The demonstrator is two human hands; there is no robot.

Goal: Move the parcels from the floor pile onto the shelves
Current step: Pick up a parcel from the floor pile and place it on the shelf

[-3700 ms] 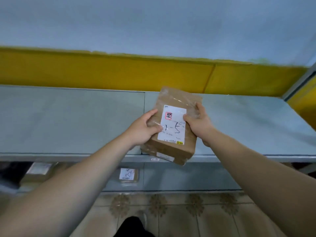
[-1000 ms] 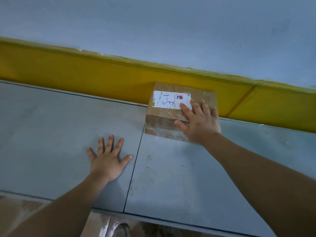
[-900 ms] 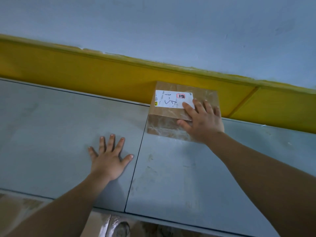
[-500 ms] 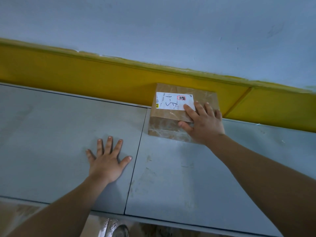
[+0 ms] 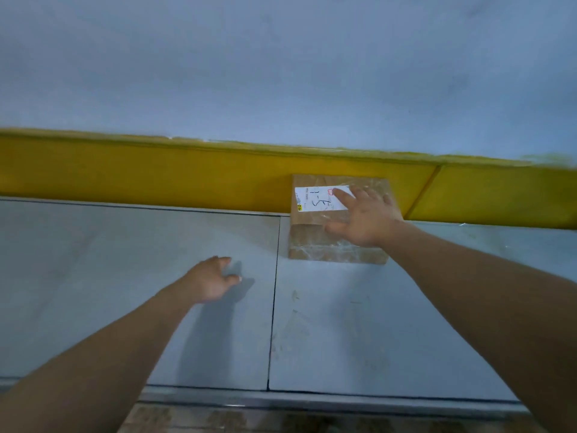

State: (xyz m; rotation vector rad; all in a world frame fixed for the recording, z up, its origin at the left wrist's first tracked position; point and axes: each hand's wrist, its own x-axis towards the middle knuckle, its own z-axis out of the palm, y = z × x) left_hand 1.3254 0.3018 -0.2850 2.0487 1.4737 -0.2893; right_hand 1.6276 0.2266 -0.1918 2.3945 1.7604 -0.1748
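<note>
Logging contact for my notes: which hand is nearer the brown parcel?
Right. The right hand is over the parcel, fingers spread; the left hand is over the shelf, apart, to the parcel's left.

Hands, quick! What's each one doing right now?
Left hand: open, holding nothing, over the shelf.
Right hand: open, spread over the parcel.
</note>
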